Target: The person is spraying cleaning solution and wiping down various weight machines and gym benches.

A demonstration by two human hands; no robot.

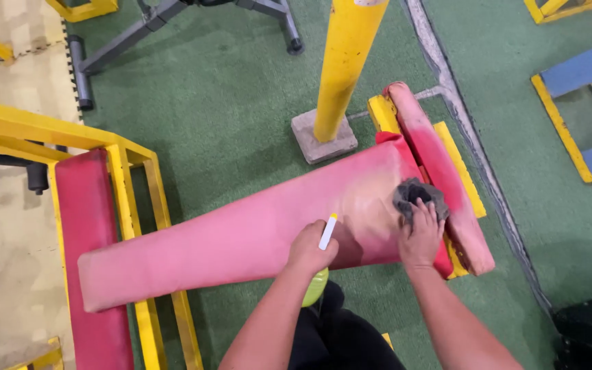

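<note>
Left hand [310, 248]: closed around a green spray bottle [316, 288], its white-and-yellow nozzle aimed up the pad.
Right hand [419, 236]: pressing a grey rag [416, 194] onto the pad's far right end, fingers clamped over it.
Red bench pad [241, 236]: long axis runs lower left to upper right, across the yellow frame [159, 199].
Progress: the faded right end is under the rag; the left stretch looks unwiped.

No packages, labels, signs or screens in view — none on bench, floor or frames.
</note>
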